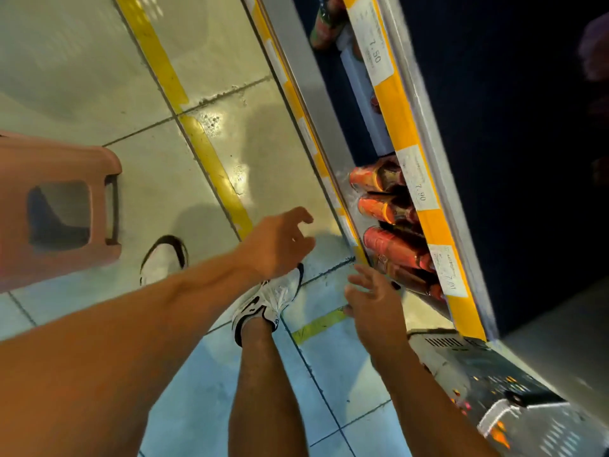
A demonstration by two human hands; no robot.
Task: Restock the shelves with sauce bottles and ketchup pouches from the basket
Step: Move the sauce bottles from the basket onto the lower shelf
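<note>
**Both hands empty at the low shelf, bottles lying in a row**

Head view, tilted hard; floor and shelf run diagonally. Some motion blur.

Left hand [280, 242] out over the tiled floor [138, 77], fingers loosely curled and spread, holding nothing. It hangs above the white shoe [263, 301], near the shelf edge but not touching it.

Right hand [372, 298] lower in view, fingers relaxed and fanned, also empty. Its fingertips reach just beside the nearest bottle; contact cannot be told through the blur.

Sauce bottles [389, 212] with red-orange bodies lie side by side on the bottom shelf [329, 120], behind the yellow price strip [398, 103] with its white tags. One more bottle [326, 24] sits farther along the same shelf, at the top of the view.

Pink basket [59, 199] stands on the floor to the left, well apart from both hands; its handle opening shows, its contents do not. No pouches can be made out.

A yellow line [194, 133] is painted on the tiles, parallel to the shelf
</note>
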